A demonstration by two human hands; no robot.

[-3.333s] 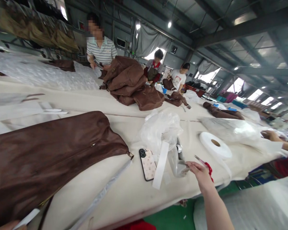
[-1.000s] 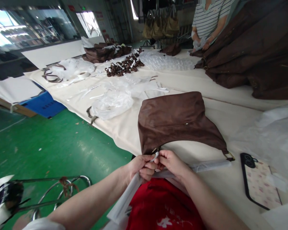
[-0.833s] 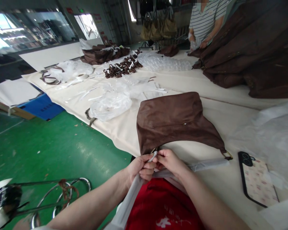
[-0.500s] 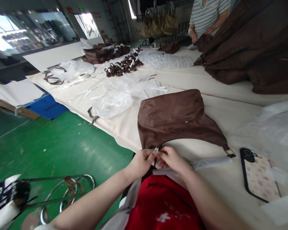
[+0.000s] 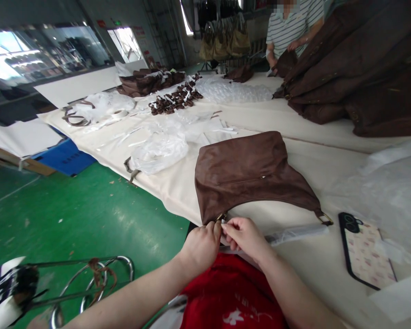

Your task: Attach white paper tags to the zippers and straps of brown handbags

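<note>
A brown leather handbag [image 5: 243,176] lies on the table with its zipped side up and its curved opening toward me. At its near left corner is a gold-coloured metal fitting [image 5: 220,216]. My left hand [image 5: 202,244] is closed right by that fitting, its fingers curled over; what lies inside them is hidden. Close against it, my right hand [image 5: 243,234] pinches a small white strip [image 5: 223,222] between thumb and finger. At the bag's right end a gold ring [image 5: 325,219] rests free on the table.
A phone [image 5: 366,251] and clear plastic [image 5: 397,183] lie to the right. Brown leather bags [image 5: 356,73] are heaped at back right, near a person in a striped shirt [image 5: 294,32]. Plastic bags [image 5: 160,153] lie left of the handbag. A metal-framed stool [image 5: 102,274] stands on the floor.
My left hand has turned over, knuckles now up, and both hands have come slightly nearer to me. The handbag lies nearly the same; the view has shifted a little.
</note>
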